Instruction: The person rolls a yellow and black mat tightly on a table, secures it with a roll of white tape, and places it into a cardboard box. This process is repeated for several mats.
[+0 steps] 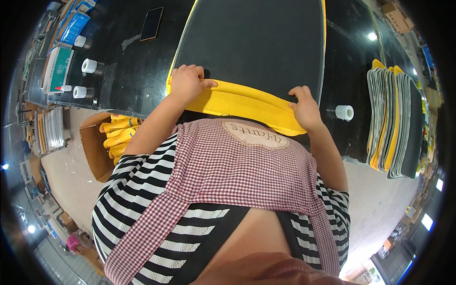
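Observation:
A large flat black panel [256, 42] with thin yellow side edges lies on the table in front of me. Along its near edge, close to my apron, runs a puffy yellow padded strip [237, 100] with a lengthwise fold. My left hand [189, 84] is closed over the strip's left end, its thumb lying along the top toward the middle. At the right end, my right hand [306, 109] holds the strip with its thumb against the yellow; the index finger is raised a little apart from the thumb. The undersides of both grips are hidden.
A phone [152, 23] lies at the far left. White rolls [89, 66], a small red-tipped bottle [63, 88] and a green-and-white box [58, 70] stand left. A cardboard box [92, 152] holds yellow pieces [119, 135]. Right are another white roll [344, 113] and stacked grey-and-yellow panels [392, 118].

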`<state>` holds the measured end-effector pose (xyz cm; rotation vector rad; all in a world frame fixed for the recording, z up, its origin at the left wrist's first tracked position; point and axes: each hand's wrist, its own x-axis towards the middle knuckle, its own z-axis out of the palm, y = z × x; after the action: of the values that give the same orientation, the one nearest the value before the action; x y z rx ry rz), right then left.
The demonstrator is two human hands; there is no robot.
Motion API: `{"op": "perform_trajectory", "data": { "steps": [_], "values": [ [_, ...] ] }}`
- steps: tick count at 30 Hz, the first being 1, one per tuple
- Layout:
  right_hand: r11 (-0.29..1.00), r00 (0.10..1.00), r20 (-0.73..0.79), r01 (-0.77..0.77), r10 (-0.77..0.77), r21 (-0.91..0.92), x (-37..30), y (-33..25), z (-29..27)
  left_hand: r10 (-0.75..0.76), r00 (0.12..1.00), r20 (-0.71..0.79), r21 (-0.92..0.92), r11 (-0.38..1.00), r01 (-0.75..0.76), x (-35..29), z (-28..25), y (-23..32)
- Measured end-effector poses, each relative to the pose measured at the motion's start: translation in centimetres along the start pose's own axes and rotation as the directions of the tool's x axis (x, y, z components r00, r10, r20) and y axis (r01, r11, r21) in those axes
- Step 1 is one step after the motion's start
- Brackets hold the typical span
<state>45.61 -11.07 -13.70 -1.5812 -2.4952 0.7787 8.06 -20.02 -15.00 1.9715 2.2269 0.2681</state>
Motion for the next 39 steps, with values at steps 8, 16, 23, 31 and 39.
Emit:
{"op": "perform_trajectory", "data": {
  "steps": [8,16,23,31,39],
  "values": [
    [0.994,0.994,0.092,-0.049,0.058,-0.098,0.0,1.4,-0.5,-0.129,0.954,0.271,-0.05,0.988,0.147,0.7,-1.6,0.5],
    [0.978,0.982,0.029,0.191,-0.189,-0.084,-0.1,3.2,0.4,0.014,0.998,0.064,-0.133,0.991,-0.005,-1.1,0.6,-1.9],
    [0.825,0.846,-0.116,0.462,-0.52,-0.326,-1.2,3.8,1.0,-0.286,0.89,0.356,-0.139,0.925,0.353,0.8,-2.6,0.2],
    [0.795,0.848,-0.101,0.437,-0.52,-0.422,-2.3,2.6,1.5,0.294,0.919,-0.263,0.003,0.953,-0.304,-2.7,2.6,-2.7],
    [0.939,0.932,-0.207,0.247,-0.297,-0.237,0.5,2.6,0.8,0.302,0.942,-0.149,-0.17,0.93,-0.325,0.3,0.8,-4.3]
  ]
}}
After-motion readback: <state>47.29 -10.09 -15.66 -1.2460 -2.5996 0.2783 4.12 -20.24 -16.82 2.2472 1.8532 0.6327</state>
